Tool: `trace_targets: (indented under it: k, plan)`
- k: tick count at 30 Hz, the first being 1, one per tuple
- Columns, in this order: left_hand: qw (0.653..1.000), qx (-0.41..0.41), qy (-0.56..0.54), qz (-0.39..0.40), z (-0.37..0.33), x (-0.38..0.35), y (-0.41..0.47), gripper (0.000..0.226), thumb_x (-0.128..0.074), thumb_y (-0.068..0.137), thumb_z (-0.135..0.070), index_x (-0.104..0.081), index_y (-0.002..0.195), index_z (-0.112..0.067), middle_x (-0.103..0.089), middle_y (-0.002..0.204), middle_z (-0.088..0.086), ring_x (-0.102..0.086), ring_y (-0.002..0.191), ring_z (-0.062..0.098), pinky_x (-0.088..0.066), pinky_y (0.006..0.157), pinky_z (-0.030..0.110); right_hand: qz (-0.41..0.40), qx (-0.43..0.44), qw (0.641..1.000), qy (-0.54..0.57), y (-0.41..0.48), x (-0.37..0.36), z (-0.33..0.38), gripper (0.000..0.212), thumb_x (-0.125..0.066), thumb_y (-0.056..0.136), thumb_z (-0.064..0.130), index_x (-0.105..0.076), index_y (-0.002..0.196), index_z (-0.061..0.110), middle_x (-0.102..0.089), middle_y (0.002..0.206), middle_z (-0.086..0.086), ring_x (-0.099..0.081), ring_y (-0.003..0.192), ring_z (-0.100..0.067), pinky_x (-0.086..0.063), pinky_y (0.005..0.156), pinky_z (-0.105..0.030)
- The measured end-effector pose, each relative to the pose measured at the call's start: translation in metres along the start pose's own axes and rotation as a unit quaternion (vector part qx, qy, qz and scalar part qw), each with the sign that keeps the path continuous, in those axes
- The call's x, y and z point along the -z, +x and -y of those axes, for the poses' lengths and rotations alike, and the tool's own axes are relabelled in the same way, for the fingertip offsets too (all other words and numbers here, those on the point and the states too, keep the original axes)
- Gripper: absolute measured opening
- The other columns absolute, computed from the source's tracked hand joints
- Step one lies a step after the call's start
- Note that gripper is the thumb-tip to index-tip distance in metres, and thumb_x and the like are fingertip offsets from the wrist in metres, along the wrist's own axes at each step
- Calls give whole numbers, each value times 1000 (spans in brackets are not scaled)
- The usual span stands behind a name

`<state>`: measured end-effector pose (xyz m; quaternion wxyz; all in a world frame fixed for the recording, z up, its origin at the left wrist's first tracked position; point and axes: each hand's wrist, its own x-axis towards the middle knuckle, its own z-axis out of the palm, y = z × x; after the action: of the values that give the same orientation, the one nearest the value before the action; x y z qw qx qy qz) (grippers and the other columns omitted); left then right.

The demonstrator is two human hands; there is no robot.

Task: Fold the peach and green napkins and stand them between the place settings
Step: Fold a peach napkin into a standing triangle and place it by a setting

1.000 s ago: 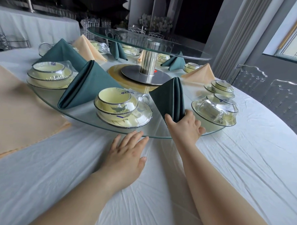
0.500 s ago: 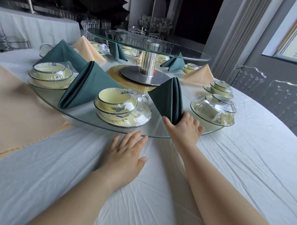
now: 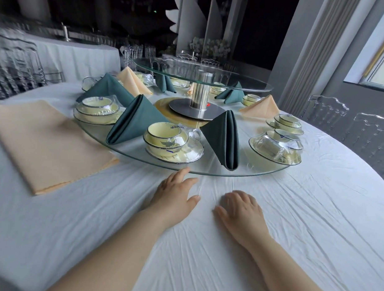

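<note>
**Head view, left to right.** A flat peach napkin (image 3: 45, 144) lies unfolded on the white tablecloth (image 3: 315, 215), its far corner tucked under the glass turntable (image 3: 207, 167). On the glass, the left green napkin (image 3: 135, 119) leans as a folded cone beside the middle place setting (image 3: 167, 140), a wrapped stack of bowl, cup and saucer. The left hand (image 3: 176, 192) rests on the cloth with fingers straight and together, and its fingertips (image 3: 184, 172) reach the turntable rim; it holds nothing. The near green napkin (image 3: 225, 140) stands upright on its folded edge between the middle place setting and the right place setting (image 3: 276, 148), touched by neither hand. The right hand (image 3: 239, 207) lies palm down on the cloth, fingers loosely curved and empty.

**Step in hand (judged):** the green fold is placed, and the peach napkin is next.

- Any turn of the glass should be slow, since the tall narrow fold may topple.
- The peach cloth should be drawn clear of the rim before folding.
- Creases should be pressed firmly so the fold stands unaided.
</note>
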<state>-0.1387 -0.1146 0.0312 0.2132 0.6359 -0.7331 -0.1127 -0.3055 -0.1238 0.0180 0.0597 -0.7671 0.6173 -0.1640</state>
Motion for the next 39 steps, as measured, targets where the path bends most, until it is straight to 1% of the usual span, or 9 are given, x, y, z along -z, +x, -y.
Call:
trace_targets:
  k: [4, 9, 13, 15, 21, 30, 33, 36, 39]
  plan:
    - [993, -18, -93, -68, 15, 22, -22, 31, -51, 92, -27, -59, 121, -18, -48, 131, -7, -43, 122, 9, -26, 94, 13, -2, 4, 1000, -14, 0, 0, 1, 39, -44, 90, 46, -46, 122, 24, -40, 134, 6, -30, 128, -17, -21, 103, -25]
    - [968, 80, -74, -225, 91, 65, -56, 30, -60, 86, -8, -63, 116, -11, -48, 131, 4, -45, 120, 20, -25, 94, 14, -11, 2, 1000, -13, -1, -1, 1, 35, -46, 90, 44, -49, 119, 24, -42, 133, 6, -31, 127, -18, -23, 101, -26]
    - [957, 253, 32, -141, 152, 87, -70, 46, -53, 91, -20, -43, 135, -12, -27, 150, 7, -27, 136, 24, -22, 106, 27, -9, -5, 1000, -14, -1, -2, 1, 35, -47, 89, 44, -50, 119, 24, -42, 134, 5, -31, 127, -19, -23, 101, -27]
    - [956, 271, 6, -116, 170, 89, -75, 48, -57, 89, -21, -45, 133, -6, -35, 146, 9, -32, 134, 24, -24, 106, 28, -10, -8, 1000, -15, 0, -2, 2, 35, -48, 89, 43, -50, 118, 24, -43, 133, 5, -31, 127, -19, -23, 101, -27]
    - [945, 258, -23, -200, 175, 97, -81, 17, -64, 85, -11, -71, 96, -1, -69, 104, 14, -59, 101, 29, -36, 74, 26, -15, -12, 1000, -14, -2, -2, 3, 34, -49, 90, 42, -51, 118, 24, -44, 133, 4, -32, 126, -19, -24, 100, -27]
    - [937, 169, -9, -307, 134, 114, -88, 14, -64, 84, -17, -73, 89, -7, -71, 89, 5, -60, 90, 26, -36, 72, 26, -5, -27, 999, 17, -4, 4, 7, 33, -51, 89, 38, -53, 117, 21, -46, 133, 1, -33, 127, -22, -24, 101, -29]
    - [951, 94, -125, -267, 99, 106, -96, 8, -70, 78, -16, -72, 71, -20, -64, 61, -24, -60, 74, 12, -40, 65, 19, -12, -23, 998, 57, -7, 9, 8, 32, -53, 89, 34, -55, 118, 19, -52, 128, 0, -36, 125, -22, -26, 99, -30]
    - [965, 23, -183, -185, 54, 81, -110, 14, -69, 64, -46, -64, 52, -41, -58, 60, -37, -57, 64, -6, -39, 61, 7, -17, 4, 988, 155, -14, 12, 16, 18, -56, 88, 28, -63, 102, 19, -62, 106, 3, -46, 115, -18, -33, 92, -27]
    - [973, -35, -173, -147, 17, 36, -119, 34, -40, 57, -61, -51, 89, -54, -57, 83, -35, -55, 77, 2, -39, 62, 15, 55, -30, 979, 192, -23, 20, 27, 23, -51, 89, 39, -58, 72, 24, -59, 75, 11, -55, 90, -18, -36, 89, -31]
